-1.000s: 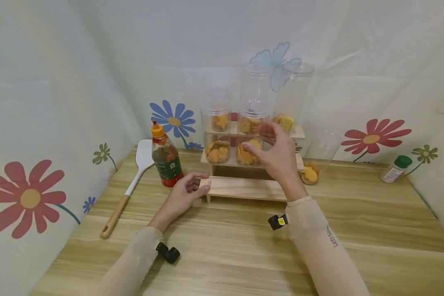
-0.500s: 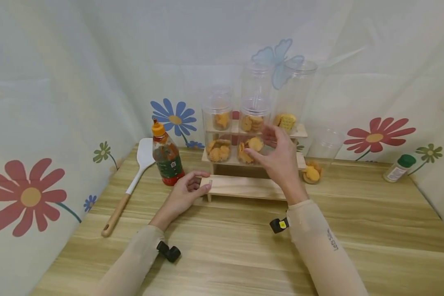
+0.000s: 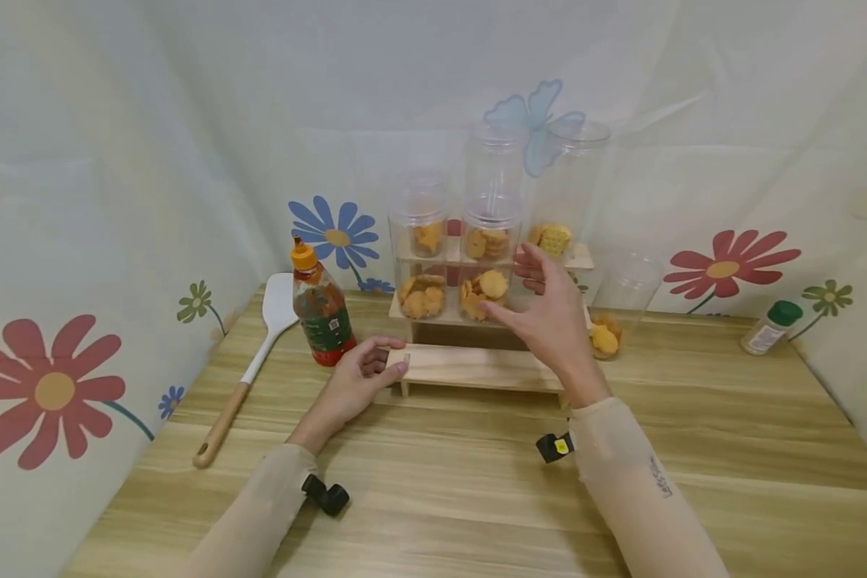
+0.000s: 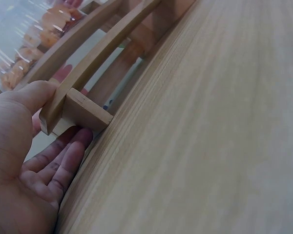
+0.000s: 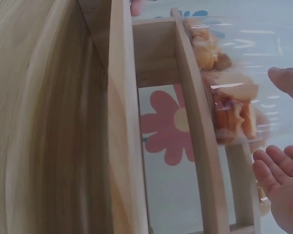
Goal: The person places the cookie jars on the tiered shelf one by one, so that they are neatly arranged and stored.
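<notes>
A three-step wooden display shelf stands on the table. My left hand grips the left end of its lowest step; in the left wrist view the thumb lies over the board and the fingers curl beside its leg. My right hand holds nothing, thumb and fingers spread just right of a clear jar of cookies on the middle step. In the right wrist view a gap shows between that jar and the hand. Another cookie jar stands left of it.
Taller clear jars, one with crackers, stand on the top step. Right of the shelf, a clear jar sits on the table. A sauce bottle and a white spatula are at left; a green-capped shaker is far right.
My right hand has drawn away from the middle-step jar, shifting slightly right with its fingers coming off the jar. My left hand has stayed on the shelf end.
</notes>
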A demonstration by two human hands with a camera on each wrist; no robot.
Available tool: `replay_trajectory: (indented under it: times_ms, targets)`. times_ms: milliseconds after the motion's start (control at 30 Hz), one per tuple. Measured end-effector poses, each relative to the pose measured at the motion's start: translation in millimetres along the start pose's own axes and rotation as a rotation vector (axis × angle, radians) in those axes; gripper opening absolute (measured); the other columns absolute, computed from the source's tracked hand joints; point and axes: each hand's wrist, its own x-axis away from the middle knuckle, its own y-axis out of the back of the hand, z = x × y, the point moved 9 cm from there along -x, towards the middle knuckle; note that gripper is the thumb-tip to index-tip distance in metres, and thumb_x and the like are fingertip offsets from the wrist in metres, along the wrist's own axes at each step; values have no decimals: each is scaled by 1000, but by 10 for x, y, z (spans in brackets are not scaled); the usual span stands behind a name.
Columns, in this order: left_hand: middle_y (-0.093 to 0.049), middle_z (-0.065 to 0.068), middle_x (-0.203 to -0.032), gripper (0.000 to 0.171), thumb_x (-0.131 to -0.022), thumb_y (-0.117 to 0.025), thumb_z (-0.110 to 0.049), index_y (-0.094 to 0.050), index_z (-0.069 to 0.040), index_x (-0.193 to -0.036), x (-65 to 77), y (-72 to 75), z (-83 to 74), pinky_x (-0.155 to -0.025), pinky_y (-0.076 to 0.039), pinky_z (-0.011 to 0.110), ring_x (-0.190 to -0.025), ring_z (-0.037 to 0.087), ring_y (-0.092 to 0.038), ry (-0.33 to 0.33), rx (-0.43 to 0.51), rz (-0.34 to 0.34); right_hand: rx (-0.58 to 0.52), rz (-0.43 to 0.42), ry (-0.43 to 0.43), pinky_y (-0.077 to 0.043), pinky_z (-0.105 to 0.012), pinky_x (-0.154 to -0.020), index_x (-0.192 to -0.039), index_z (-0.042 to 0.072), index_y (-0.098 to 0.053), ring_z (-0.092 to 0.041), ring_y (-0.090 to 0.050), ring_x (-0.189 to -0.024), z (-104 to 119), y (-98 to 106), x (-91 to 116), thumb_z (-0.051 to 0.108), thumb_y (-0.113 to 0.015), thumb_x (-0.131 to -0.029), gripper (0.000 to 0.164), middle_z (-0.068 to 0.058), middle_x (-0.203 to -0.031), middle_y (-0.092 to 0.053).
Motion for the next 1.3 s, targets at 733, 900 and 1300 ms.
replay_trajectory:
  times_ms: [733, 900, 1300]
  targets:
    - [-77, 15, -116, 38, -107, -80, -25, -70, -14, -142, -3, 13, 9, -83, -58, 29, -99, 24, -75, 3, 7, -6, 62, -326, 7, -37, -36, -128, -173, 20, -41, -25, -47, -155, -192, 1385, 154, 13, -102, -80, 111, -3, -172, -48]
    - [-78, 13, -116, 38, -107, -80, -26, -70, -16, -142, -8, 14, 0, -84, -59, 30, -99, 24, -75, -1, -3, -7, 58, -324, -117, -32, -36, -131, -175, 30, -32, -22, -41, -161, -402, 1534, 175, 25, -97, -89, 108, 2, -177, -41]
    - [-78, 13, -115, 38, -106, -81, -25, -70, -16, -141, 1, 11, -6, -83, -58, 29, -99, 24, -74, 5, -8, -12, -3, -202, -291, -25, -48, -135, -180, 30, -16, -26, -31, -167, -996, 1444, 182, 39, -93, -94, 115, 1, -184, -27]
